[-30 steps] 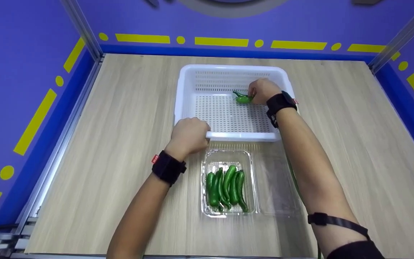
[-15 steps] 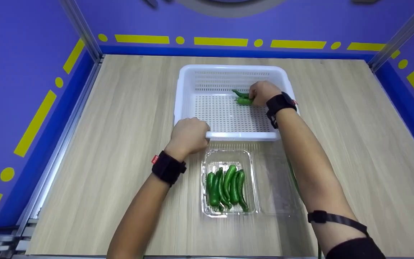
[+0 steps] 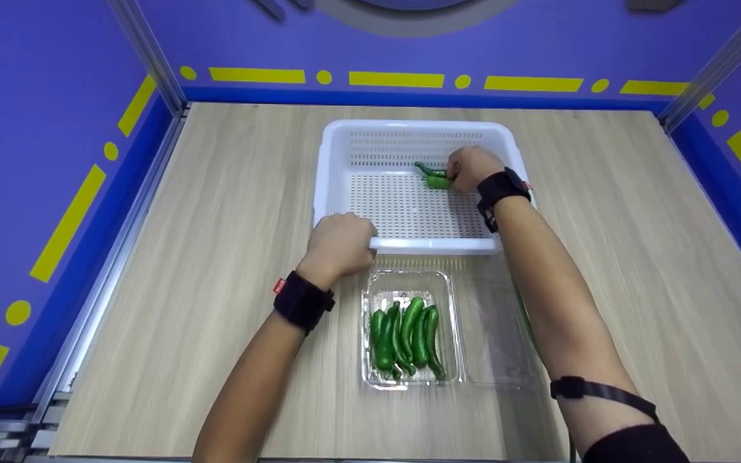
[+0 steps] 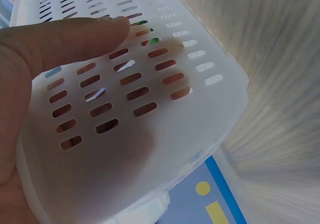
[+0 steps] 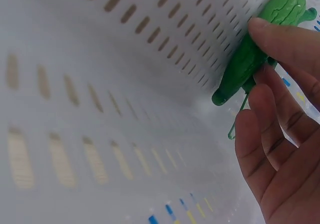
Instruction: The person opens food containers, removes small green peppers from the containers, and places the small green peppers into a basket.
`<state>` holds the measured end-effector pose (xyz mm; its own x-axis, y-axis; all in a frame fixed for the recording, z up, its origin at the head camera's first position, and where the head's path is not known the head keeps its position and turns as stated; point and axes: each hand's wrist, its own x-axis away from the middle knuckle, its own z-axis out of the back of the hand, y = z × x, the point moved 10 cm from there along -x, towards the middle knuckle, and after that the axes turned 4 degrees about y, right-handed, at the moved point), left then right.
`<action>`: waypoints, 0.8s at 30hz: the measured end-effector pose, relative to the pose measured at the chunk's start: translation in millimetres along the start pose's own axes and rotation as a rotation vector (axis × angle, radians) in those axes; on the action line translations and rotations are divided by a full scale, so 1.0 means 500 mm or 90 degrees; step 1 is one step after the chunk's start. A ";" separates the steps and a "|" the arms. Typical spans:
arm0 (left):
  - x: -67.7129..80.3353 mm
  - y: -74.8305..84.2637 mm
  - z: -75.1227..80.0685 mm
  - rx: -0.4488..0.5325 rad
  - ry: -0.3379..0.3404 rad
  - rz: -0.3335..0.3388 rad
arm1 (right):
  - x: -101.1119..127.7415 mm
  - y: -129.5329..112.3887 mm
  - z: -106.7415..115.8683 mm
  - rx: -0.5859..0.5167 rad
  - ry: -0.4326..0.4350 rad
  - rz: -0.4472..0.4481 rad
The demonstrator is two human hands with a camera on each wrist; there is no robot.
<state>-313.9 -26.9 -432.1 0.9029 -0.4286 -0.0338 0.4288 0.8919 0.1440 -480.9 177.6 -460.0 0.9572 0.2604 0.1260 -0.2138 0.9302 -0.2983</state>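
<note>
left hand (image 3: 339,242) grips near-left rim of white perforated basket (image 3: 345,145). right hand (image 3: 470,168) pinches a green pepper (image 3: 436,177) inside, near right wall; basket floor left of it open. clear tray of peppers (image 3: 407,334) just beside near rim on surface (image 3: 229,193).

right hand (image 5: 280,149) pinches green pepper (image 5: 252,54) against basket wall (image 5: 100,84).
</note>
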 end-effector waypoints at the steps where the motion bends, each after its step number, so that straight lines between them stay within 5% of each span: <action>1: 0.000 0.000 0.000 0.001 0.001 -0.001 | 0.002 0.000 0.001 0.000 0.002 -0.002; 24: 0.000 -0.001 0.001 0.002 0.008 0.001 | 0.010 -0.003 0.009 -0.043 -0.003 -0.033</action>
<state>-314.2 -27.3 -431.7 0.9036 -0.4260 -0.0462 0.4279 0.8917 0.1473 -476.6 179.0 -454.6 0.9657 0.2137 0.1475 -0.1501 0.9229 -0.3545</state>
